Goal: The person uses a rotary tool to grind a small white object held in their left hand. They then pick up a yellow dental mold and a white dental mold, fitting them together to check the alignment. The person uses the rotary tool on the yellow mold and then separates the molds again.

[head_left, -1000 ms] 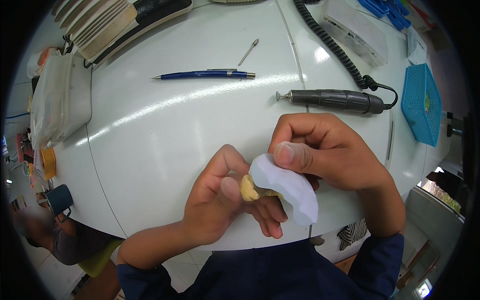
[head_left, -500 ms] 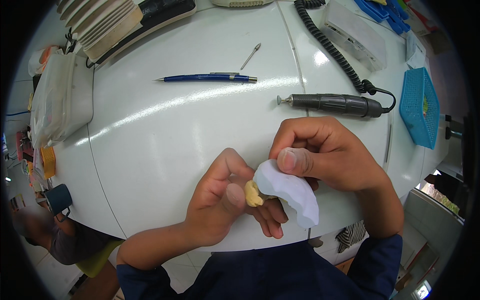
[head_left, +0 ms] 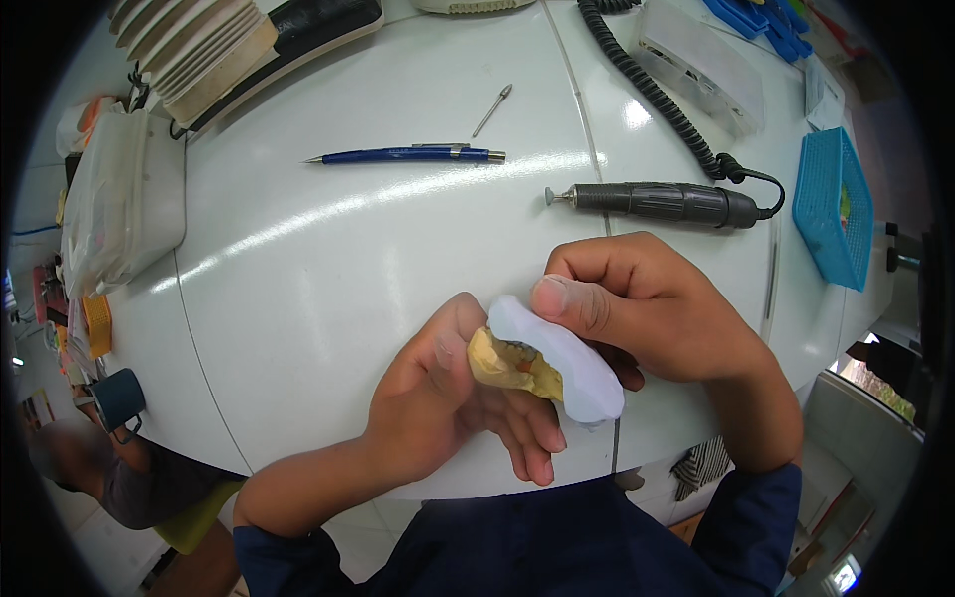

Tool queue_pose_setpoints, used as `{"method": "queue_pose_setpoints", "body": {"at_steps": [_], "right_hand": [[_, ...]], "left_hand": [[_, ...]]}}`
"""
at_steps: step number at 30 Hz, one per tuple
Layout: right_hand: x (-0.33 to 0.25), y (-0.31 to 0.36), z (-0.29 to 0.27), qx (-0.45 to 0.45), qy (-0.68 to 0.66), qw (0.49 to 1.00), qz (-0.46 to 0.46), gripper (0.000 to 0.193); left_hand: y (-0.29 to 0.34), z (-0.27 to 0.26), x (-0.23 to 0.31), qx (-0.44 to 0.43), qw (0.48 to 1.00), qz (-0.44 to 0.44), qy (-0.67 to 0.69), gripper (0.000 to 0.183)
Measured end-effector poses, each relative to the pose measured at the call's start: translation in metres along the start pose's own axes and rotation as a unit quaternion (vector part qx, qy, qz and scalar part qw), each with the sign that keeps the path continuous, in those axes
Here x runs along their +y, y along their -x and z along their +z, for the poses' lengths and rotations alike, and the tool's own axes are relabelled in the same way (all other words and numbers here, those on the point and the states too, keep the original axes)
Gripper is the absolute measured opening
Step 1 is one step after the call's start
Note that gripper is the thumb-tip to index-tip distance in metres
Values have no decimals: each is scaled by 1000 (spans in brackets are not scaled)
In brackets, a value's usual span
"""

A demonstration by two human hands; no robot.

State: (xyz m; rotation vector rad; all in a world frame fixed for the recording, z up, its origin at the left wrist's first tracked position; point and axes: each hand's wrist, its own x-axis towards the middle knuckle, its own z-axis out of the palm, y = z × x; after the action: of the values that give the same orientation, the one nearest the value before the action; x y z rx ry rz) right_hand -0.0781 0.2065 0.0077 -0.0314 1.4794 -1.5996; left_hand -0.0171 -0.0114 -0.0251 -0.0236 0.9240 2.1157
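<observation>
Above the table's near edge I hold a yellow dental cast together with a white, arch-shaped moulded piece. My left hand grips the cast's left end at the thumb, its other fingers reaching underneath. Thumb and bent fingers of my right hand pinch the white piece at its upper edge. The white piece lies over the right part of the cast and hides it. Between the two, a gap shows the cast's darker inner side. Whether they touch beneath is hidden.
Beyond my hands lie a black rotary handpiece with a coiled cord, a blue mechanical pencil and a small bur. A blue basket stands at right, a plastic container at left. Another person sits at lower left.
The white piece has turned and shifted slightly up and left. More of the yellow cast and its inner side now shows. My right thumb has moved a little left.
</observation>
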Motion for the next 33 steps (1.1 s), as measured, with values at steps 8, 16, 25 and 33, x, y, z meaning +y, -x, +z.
{"method": "queue_pose_setpoints", "body": {"at_steps": [8,16,25,33], "right_hand": [[-3,0,2,1,15,1000,11,50],[-3,0,2,3,35,999,16,54],[-3,0,2,5,42,999,15,54],[0,-1,0,24,-4,999,-27,34]], "left_hand": [[2,-4,0,-42,990,-71,114,69],[3,-1,3,-35,989,-88,110,70],[4,-3,0,-43,987,-85,131,72],[2,-1,3,-16,1000,19,-14,55]]}}
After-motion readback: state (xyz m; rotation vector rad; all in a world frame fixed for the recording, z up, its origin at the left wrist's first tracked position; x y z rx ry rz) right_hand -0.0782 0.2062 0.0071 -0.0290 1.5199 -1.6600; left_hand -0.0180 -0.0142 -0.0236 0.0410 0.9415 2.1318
